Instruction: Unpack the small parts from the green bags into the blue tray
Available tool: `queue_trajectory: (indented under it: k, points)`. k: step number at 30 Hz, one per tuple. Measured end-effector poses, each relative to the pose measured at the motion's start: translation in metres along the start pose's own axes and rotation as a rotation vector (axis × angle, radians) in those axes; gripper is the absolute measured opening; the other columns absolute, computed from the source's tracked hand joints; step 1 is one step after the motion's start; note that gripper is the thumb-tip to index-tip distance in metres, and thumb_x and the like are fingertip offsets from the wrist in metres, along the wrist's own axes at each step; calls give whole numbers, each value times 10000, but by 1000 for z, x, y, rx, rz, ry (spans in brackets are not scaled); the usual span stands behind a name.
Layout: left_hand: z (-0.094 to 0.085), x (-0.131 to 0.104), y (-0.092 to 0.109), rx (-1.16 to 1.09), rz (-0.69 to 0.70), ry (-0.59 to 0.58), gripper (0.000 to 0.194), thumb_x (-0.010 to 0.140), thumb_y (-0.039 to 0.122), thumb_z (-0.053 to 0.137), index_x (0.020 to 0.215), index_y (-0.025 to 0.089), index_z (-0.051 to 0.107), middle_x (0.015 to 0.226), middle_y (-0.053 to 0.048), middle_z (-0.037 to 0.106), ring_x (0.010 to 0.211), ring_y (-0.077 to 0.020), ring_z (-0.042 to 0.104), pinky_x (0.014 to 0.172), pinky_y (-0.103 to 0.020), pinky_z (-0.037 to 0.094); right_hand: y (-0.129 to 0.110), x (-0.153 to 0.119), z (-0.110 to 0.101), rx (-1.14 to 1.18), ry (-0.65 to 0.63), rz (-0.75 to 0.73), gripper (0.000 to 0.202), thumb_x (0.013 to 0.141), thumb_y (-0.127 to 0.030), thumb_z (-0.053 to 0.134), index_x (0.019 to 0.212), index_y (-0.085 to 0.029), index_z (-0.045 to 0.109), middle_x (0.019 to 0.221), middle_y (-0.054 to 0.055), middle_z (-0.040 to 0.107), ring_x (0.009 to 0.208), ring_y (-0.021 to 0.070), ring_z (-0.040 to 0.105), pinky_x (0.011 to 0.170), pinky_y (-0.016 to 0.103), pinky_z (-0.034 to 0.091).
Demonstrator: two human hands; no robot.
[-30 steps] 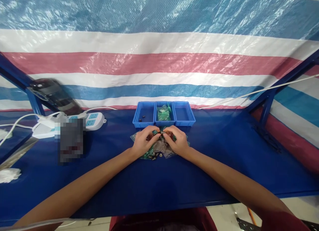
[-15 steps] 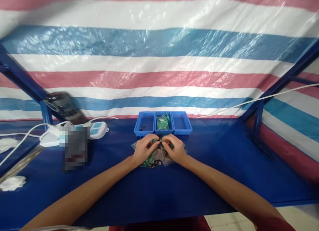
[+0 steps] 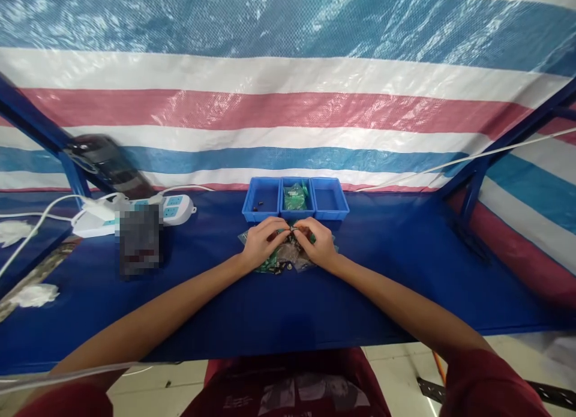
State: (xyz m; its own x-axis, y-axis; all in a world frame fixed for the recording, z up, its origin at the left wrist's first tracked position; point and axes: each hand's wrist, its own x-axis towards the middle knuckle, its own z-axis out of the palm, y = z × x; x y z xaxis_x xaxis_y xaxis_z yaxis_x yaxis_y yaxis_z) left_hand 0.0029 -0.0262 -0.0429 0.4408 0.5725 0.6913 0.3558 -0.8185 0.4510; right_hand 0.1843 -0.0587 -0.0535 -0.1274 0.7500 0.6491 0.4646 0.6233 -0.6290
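Note:
My left hand and my right hand meet over a pile of clear bags, green circuit-board-like pieces and small dark and metallic parts. Thumb and fingers of both hands are pinched close together. Between the fingertips a tiny dark and shiny piece shows, too small to name. Several little metal parts lie at the pile's near edge. Just beyond my hands stand three joined blue trays: the left tray has a few small dark parts, the middle tray green bagged pieces, the right tray nothing visible.
On the left lie a white power strip with cables, a blurred-out dark object and crumpled white material. A dark cylindrical object leans by the blue frame. A striped sheet hangs behind the blue table.
My view has tilted down, so the table and trays appear higher and my lap shows. Both hands stay over the pile, their fingertips still pinched together.

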Motion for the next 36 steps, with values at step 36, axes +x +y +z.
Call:
queue_trajectory:
  k: [36]
  points:
    - [1, -1, 0, -6, 72, 24, 166, 883, 218, 577, 1014, 170, 667, 941, -77, 690, 731, -119, 641, 637, -214, 533, 1, 1, 1, -11, 18, -10, 218, 942, -346, 440, 943, -183, 586, 785, 48, 606, 639, 143, 554, 626, 265, 462]
